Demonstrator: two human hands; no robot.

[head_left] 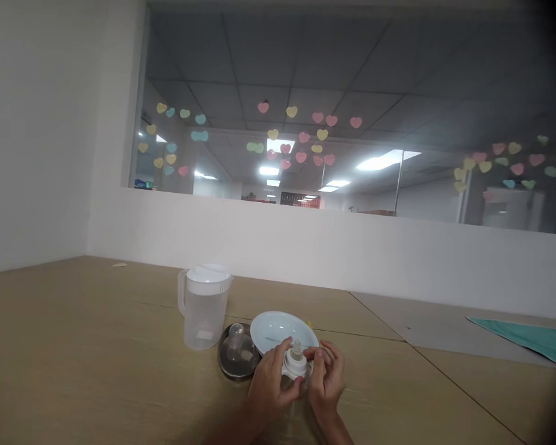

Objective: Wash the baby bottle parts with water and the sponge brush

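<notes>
A baby bottle (295,364) with a white collar and a clear nipple on top stands upright between my two hands. My left hand (272,380) curls around its left side, thumb and index finger spread against the collar. From the right, my right hand (327,378) has bent fingers and a thumb at the collar. Most of the bottle's body is hidden behind my hands. Just beyond it is a pale blue bowl (278,321) with a thin object inside. To the left, a clear dome cap (236,334) rests in a dark metal dish (229,369).
A translucent pitcher (204,315) with a white lid stands behind the dish on the wooden table (97,358). Green cloth-like material (528,339) lies at the far right. A small pale piece (119,265) lies near the wall, below a window with heart-shaped notes.
</notes>
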